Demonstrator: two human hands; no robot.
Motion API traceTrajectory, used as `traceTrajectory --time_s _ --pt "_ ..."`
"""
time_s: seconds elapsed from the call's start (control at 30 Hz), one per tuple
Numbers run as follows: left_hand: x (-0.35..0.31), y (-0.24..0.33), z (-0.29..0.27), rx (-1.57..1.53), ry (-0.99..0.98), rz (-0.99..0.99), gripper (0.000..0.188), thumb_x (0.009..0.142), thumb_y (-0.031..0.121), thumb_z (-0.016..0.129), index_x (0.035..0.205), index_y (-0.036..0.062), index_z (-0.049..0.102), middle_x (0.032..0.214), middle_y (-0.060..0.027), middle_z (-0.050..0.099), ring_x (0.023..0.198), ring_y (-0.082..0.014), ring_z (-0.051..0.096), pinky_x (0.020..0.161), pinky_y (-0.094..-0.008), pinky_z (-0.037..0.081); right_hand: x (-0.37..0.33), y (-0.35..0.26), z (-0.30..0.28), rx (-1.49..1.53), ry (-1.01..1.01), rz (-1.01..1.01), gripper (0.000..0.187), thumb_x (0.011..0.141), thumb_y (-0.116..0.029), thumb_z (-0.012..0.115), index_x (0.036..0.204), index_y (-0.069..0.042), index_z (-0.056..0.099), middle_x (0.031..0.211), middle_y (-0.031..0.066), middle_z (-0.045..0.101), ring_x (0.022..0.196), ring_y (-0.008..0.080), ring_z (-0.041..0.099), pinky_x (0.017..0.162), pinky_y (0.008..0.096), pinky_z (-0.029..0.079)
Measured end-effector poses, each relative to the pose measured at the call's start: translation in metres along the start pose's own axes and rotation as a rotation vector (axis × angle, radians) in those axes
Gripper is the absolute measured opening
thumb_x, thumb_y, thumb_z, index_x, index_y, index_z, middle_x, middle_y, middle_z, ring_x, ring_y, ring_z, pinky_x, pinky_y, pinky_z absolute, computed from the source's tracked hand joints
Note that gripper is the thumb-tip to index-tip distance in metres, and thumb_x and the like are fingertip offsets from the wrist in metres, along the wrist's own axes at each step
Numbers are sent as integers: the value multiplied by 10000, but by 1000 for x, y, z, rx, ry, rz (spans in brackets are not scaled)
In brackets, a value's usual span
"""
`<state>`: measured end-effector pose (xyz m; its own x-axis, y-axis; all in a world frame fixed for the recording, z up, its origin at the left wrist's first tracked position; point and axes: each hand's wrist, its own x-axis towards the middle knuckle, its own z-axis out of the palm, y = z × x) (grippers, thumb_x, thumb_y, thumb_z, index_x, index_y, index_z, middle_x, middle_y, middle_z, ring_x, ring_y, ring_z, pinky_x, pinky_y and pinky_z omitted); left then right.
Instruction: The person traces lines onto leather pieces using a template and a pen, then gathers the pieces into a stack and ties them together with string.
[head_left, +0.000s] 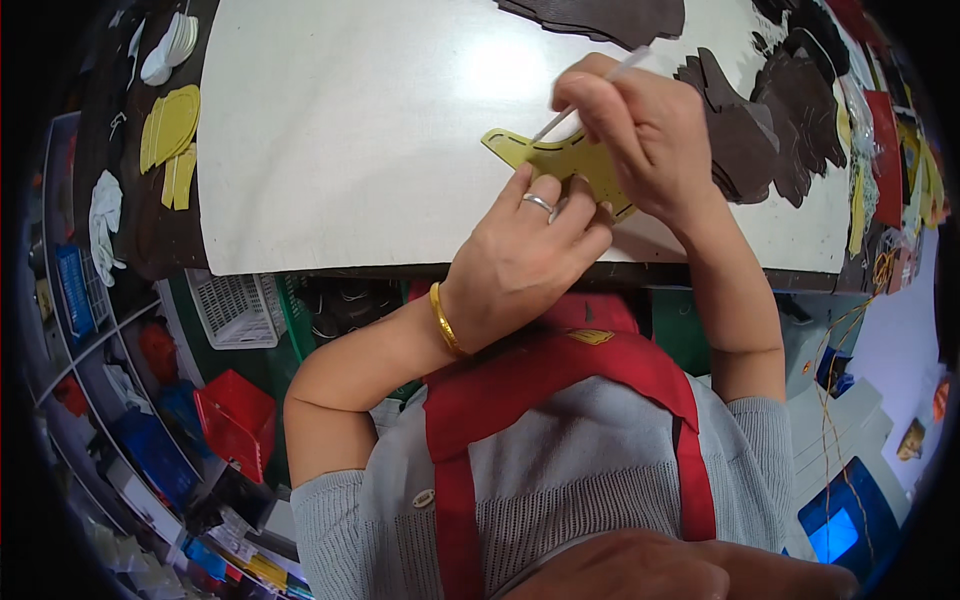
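Observation:
A yellow pattern template (584,158) with dark slots along its edge lies on the white work board (340,150), close to the near edge. My left hand (532,238) holds it down with bent fingertips; a silver ring and a gold bangle are on this hand and wrist. In my right hand (650,135) is a slim, pale pen-like marking tool (628,64), gripped between thumb and fingers. Its thin tip slants down to the template's upper edge, near a slot. Both hands cover part of the template, and whatever lies under it is hidden.
Dark brown leather pieces (735,150) are piled at the right, with another stack (610,18) at the far edge. More yellow templates (172,128) and white gloves (105,225) lie on the left. Below stand a white crate (235,310) and a red bin (238,420).

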<state>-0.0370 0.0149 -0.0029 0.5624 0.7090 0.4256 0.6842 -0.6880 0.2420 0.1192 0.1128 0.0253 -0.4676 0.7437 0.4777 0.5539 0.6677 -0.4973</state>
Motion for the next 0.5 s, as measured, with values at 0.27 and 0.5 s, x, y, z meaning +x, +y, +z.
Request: traceTrajectory --time_s 0.27,0.5 --pt "-3 0 -3 -46 -96 -18 236 809 159 643 1030 79 676 1076 -111 615 1041 -312 622 974 -434 542 10 -5 14 200 -430 174 273 1032 -265 612 993 -29 744 810 85 721 665 189 696 620 298 523" --pt "-2 0 1 -13 -58 -13 272 814 168 640 1069 86 683 1006 -90 603 948 -283 609 940 -412 553 18 -8 19 86 -538 185 309 1012 -335 623 993 -45 727 821 92 703 661 261 660 606 341 508"
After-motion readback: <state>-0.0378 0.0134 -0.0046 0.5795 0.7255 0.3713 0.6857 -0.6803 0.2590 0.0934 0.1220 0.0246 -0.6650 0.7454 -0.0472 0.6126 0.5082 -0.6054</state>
